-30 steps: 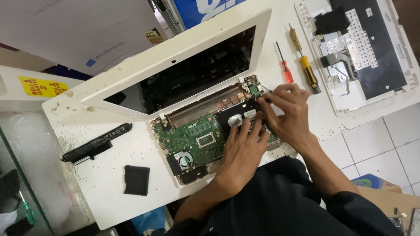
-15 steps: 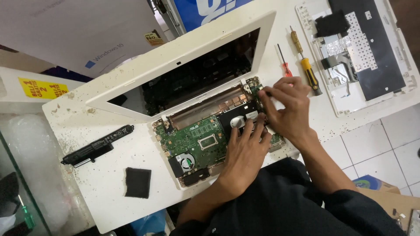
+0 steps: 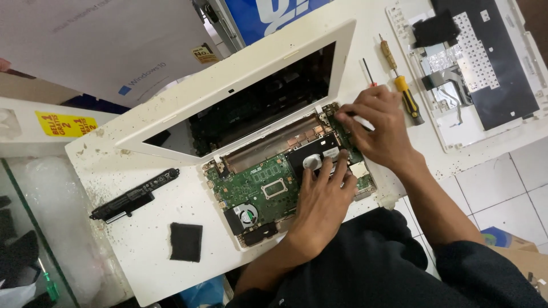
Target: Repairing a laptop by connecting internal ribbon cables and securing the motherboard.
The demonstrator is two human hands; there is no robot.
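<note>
With the white laptop (image 3: 240, 97) sitting open in the middle of the frame and its bottom half stripped bare, I've got both hands down in the guts. My left hand (image 3: 322, 202) lies flat, fingers spread a bit, with the fingertips pressing on the black hard drive (image 3: 314, 159) right of centre, just beside the green motherboard (image 3: 260, 188). My right hand (image 3: 379, 125) is just above and to the right of it, fingers pinched together on a thin white-tipped tool (image 3: 361, 121) near the small green board by the hinge; can't really tell what the tool is from here, my fingers cover most of it. The cooling fan (image 3: 247, 215) shows at the lower left of the board.

Above my right hand, two screwdrivers lie on the white table (image 3: 137, 239): a yellow-handled screwdriver (image 3: 402, 85) and a skinny red one (image 3: 369, 71) just beside it. The pulled keyboard cover (image 3: 474, 68) is face down in the upper right corner. Over at the left, well apart from the laptop, sits the long black battery (image 3: 134, 195), and a black foam pad (image 3: 186, 242) below it
</note>
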